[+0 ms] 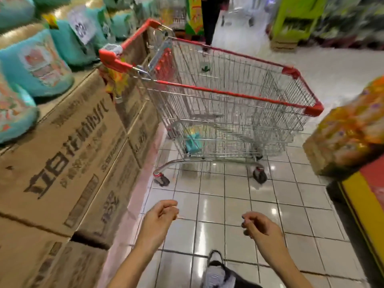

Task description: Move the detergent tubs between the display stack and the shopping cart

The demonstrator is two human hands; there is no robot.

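It's a supermarket aisle, no doubt. A wire cart point(228, 92) with a red rim stands mid-frame on glossy white floor tiles point(218, 204). Along the left, printed cartons point(62, 163) are stacked into a display, with teal tubs point(37, 65) lined up on top and a price card point(82, 26) among them at upper left. Orange packs point(349, 129) pile up at the right edge, a green stand point(295, 19) sits upper right, and a person point(209, 19) stands in the aisle at top.

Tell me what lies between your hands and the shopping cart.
Only bare white floor tiles, as the head view shows: nothing stands between the left hand, the right hand and the shopping cart.
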